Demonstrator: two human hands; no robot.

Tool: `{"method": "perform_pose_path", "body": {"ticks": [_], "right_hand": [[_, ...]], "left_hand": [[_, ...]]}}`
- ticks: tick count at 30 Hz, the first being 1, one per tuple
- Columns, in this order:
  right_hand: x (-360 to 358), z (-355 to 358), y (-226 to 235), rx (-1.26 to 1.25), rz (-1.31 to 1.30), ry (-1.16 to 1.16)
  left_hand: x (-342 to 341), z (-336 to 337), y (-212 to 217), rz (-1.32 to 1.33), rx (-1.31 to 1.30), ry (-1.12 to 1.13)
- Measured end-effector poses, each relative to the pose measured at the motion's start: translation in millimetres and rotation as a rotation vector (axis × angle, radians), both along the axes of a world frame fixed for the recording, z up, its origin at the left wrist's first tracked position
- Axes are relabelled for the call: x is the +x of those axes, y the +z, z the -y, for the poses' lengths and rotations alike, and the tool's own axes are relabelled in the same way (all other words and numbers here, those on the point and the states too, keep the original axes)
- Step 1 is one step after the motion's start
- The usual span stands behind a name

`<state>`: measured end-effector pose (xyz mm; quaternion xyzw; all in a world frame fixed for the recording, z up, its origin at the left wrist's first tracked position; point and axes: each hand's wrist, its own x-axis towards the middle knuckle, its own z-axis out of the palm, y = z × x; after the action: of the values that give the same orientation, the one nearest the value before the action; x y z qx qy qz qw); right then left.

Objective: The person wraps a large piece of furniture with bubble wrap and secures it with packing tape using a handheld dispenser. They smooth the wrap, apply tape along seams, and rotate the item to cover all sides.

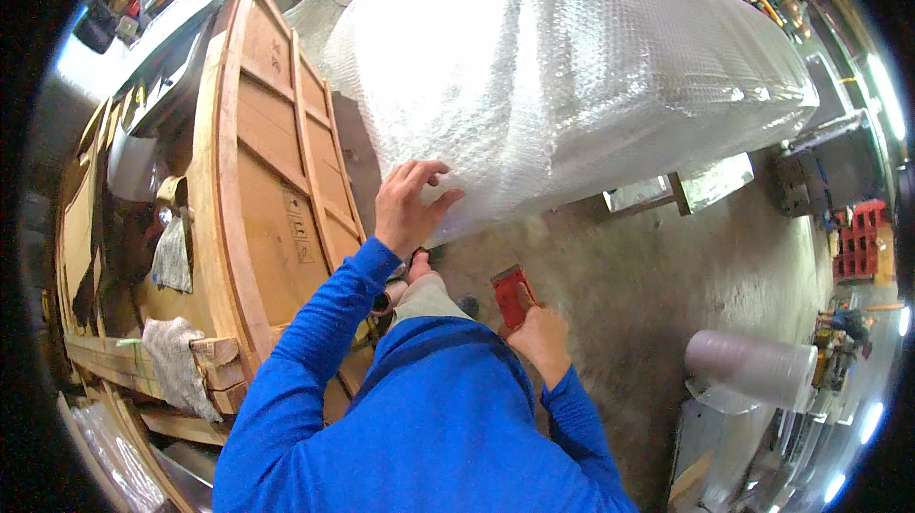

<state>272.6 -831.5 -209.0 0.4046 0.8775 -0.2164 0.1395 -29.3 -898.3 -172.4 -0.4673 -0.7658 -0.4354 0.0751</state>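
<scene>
A blue shirt lies nearest the camera, and beyond it we find the bulky bubble-wrapped load, covered on every face in our view; we judge the covering well advanced, but cannot tell whether its edges are fastened, so that remains unconfirmed. We note the left hand extended forward at the load's near lower corner, fingers loosely curled, thumb apart, gripping nothing visible, contact uncertain. The right hand, low beside the shirt, is closed around a red hand tool, apart from the load.
</scene>
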Motion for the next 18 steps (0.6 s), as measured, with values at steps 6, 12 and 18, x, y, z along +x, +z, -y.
{"method": "perform_pose_path", "body": {"ticks": [6,12,18], "right_hand": [[2.0,10.1,-5.5,-0.045,-0.095,-0.047],[11.7,14.7,-5.5,-0.044,-0.090,-0.037],[12.8,10.5,-5.5,0.008,-0.103,-0.017]], "left_hand": [[-63.5,38.6,-30.7,0.603,0.580,0.336],[11.1,86.8,-103.7,1.277,0.348,0.487],[27.8,82.9,-107.6,1.825,0.303,0.373]]}}
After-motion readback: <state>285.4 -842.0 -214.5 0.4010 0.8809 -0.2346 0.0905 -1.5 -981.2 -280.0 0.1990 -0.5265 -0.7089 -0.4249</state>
